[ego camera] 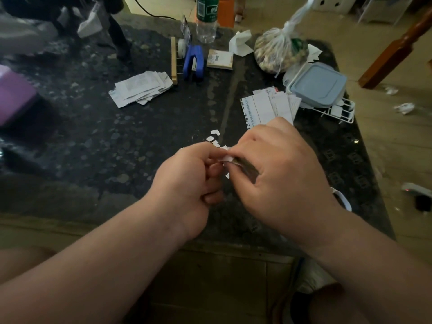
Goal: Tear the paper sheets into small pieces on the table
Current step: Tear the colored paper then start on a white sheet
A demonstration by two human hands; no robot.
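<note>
1. A small white paper scrap [226, 157] is pinched between both hands above the dark table [93, 141].
2. The left hand [187, 183] and the right hand [278, 174] each nip it with curled fingertips (knuckles nearly touching).
3. Torn bits [214, 137] lie on the table just beyond the hands.
4. Printed sheets [266, 108] sit behind the right hand; another stack [140, 88] lies farther left.
5. A blue stapler [193, 61] and a lidded container [318, 84] stand near the far edge.

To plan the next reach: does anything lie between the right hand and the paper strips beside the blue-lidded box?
Nothing visible does. The paper strips lie directly beyond the right hand, which pinches a small scrap with the left hand. The blue-lidded box sits beyond them.
</note>
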